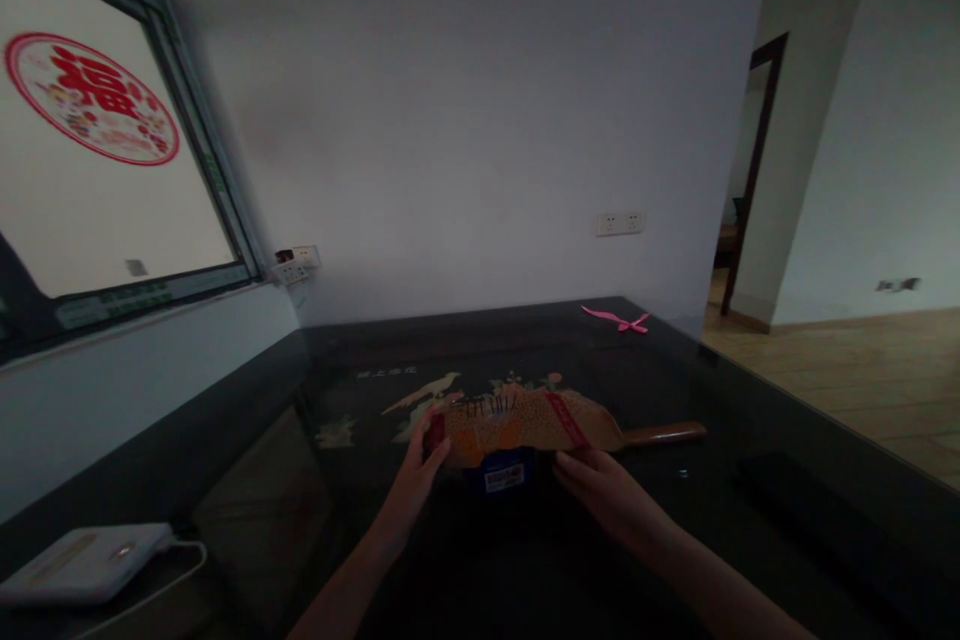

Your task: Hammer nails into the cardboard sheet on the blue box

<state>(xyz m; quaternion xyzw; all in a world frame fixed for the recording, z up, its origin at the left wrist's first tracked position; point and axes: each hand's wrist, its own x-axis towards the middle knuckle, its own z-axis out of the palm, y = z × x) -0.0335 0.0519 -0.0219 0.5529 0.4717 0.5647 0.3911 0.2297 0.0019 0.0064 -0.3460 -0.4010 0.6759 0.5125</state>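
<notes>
A tan, speckled hand fan (536,420) with red bands and a brown handle (664,434) pointing right is held low over the dark table. My left hand (420,465) grips its left end, thumb on the near side. My right hand (596,482) has its fingers closed at the near edge, towards the handle; the fingertips are partly hidden under the fan. Several short dark strokes (491,407) show on the fan's upper part; whether they are printed or loose pieces I cannot tell. Below the fan is a blue box (504,473) with a pale label, its top covered.
The glossy black table (465,345) bears a bird-and-flower picture. A pink ribbon-like item (626,322) lies at its far right corner. A white device with a cable (94,560) is at the near left, a long dark object (817,510) at the right, and a small shiny piece (682,472) near the handle.
</notes>
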